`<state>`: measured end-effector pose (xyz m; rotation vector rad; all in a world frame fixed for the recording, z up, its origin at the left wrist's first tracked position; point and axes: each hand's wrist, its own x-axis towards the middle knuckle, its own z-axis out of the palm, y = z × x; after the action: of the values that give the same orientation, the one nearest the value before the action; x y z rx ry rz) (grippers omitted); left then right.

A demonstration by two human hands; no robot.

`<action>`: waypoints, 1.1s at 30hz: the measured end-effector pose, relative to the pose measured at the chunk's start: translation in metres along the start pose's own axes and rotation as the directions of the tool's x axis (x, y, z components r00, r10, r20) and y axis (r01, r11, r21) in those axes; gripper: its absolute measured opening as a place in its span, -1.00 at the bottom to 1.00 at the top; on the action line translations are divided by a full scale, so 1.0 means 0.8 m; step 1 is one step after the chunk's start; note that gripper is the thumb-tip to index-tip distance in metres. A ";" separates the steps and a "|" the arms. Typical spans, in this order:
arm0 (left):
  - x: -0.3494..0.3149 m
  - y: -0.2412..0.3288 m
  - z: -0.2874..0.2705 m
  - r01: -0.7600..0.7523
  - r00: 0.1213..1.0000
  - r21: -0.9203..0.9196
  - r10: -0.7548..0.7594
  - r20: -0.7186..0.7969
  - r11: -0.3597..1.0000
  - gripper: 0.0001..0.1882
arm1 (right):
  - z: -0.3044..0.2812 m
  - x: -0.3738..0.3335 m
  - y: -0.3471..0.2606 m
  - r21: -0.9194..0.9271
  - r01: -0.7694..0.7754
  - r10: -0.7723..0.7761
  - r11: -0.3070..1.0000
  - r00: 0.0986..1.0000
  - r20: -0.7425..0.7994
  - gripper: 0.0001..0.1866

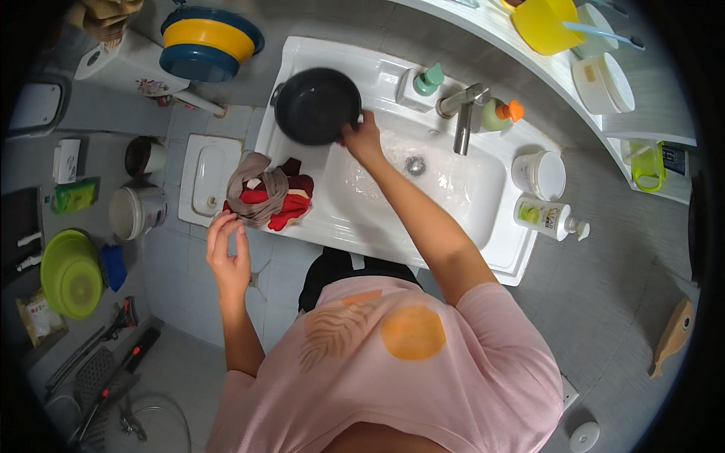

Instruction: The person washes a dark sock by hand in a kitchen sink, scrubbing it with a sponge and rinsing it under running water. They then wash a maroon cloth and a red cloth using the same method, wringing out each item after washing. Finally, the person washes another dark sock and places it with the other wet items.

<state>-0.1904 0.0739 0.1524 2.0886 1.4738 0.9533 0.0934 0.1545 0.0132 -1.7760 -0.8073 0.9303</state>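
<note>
A round black basin (317, 107) rests on the left ledge of the white sink (495, 249), by the back wall. My right hand (362, 140) grips its right rim, the arm reaching across the bowl of the sink. Nearer me on the same ledge lies a crumpled heap of clothes, with grey-brown fabric (255, 198) over red fabric (291, 210). Beside the heap, to its left, is my left hand (229, 245), raised with its fingers apart and holding nothing. The fingertips look close to the red fabric; whether they touch it I cannot tell.
Water lies in the sink around the drain (414, 165), below a metal faucet (467, 113). A soap dispenser (420, 87), a white tub (539, 174) and a pump bottle (541, 217) stand on the rim. A squat toilet (208, 181) is at the left.
</note>
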 end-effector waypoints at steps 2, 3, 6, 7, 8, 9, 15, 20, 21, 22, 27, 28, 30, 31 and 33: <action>-0.006 -0.002 -0.005 0.054 0.999 0.007 -0.053 -0.012 0.999 -0.93 | 0.011 0.032 -0.001 -0.060 0.022 -0.024 0.998 0.999 -0.030 -0.49; -0.008 -0.006 -0.003 0.095 0.995 -0.056 -0.096 -0.015 0.994 -0.93 | 0.007 0.047 0.013 -0.004 -0.010 0.010 1.000 0.999 -0.034 -0.46; -0.042 -0.047 -0.008 0.281 0.950 -0.265 -0.307 -0.059 0.922 -0.89 | 0.004 0.041 -0.020 -0.112 -0.221 0.216 0.969 0.975 -0.054 -0.36; -0.055 -0.059 -0.008 0.376 0.906 -0.365 -0.420 -0.048 0.852 -0.87 | -0.002 0.021 -0.037 -0.440 -0.045 -0.001 0.897 0.995 -0.103 -0.39; -0.064 -0.068 -0.009 0.452 0.854 -0.464 -0.519 -0.022 0.762 -0.85 | -0.011 -0.003 -0.044 -0.481 0.189 -0.199 0.856 0.980 0.031 -0.51; -0.069 -0.074 -0.007 0.510 0.798 -0.558 -0.602 0.025 0.654 -0.84 | -0.010 -0.026 -0.048 -0.382 0.311 -0.261 0.870 0.949 0.180 -0.56; -0.049 -0.078 0.010 0.459 0.871 -0.418 -0.490 0.037 0.784 -0.67 | 0.065 -0.154 -0.094 -0.117 0.815 -0.623 0.568 0.518 0.586 -0.60; 0.010 -0.027 -0.005 0.158 0.980 -0.057 -0.150 0.128 0.986 -0.39 | 0.096 -0.162 -0.111 -0.056 0.824 -0.711 0.563 0.518 0.476 -0.81; 0.014 -0.030 -0.003 0.170 0.975 -0.059 -0.159 0.156 0.984 -0.34 | 0.095 -0.165 -0.115 -0.057 0.805 -0.681 0.590 0.535 0.500 -0.81; 0.023 -0.040 -0.001 0.122 0.968 -0.077 -0.101 0.231 0.990 -0.33 | 0.096 -0.164 -0.122 -0.052 0.794 -0.660 0.606 0.539 0.523 -0.80; 0.043 -0.039 0.002 0.043 0.944 -0.093 -0.010 0.330 0.995 -0.51 | 0.073 -0.167 -0.133 -0.039 0.728 -0.558 0.684 0.558 0.614 -0.76; 0.043 -0.035 -0.002 -0.006 0.950 -0.107 0.040 0.309 0.994 -0.56 | 0.067 -0.172 -0.142 0.025 0.674 -0.546 0.738 0.574 0.610 -0.74; 0.026 -0.055 -0.017 0.140 0.966 -0.392 -0.038 0.256 0.909 -0.64 | 0.058 -0.181 -0.164 0.169 0.543 -0.519 0.822 0.595 0.613 -0.71; 0.017 -0.063 -0.026 0.190 0.971 -0.524 -0.081 0.224 0.830 -0.67 | 0.054 -0.178 -0.166 0.176 0.551 -0.542 0.816 0.623 0.564 -0.71; 0.015 -0.041 -0.072 0.286 0.952 -0.598 -0.290 0.092 0.749 -0.72 | 0.043 -0.168 -0.164 0.195 0.554 -0.574 0.810 0.677 0.461 -0.70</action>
<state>-0.2512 0.0934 0.1735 1.3471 1.2225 1.1193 -0.0185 0.1016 0.1589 -1.1111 -1.5615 0.9689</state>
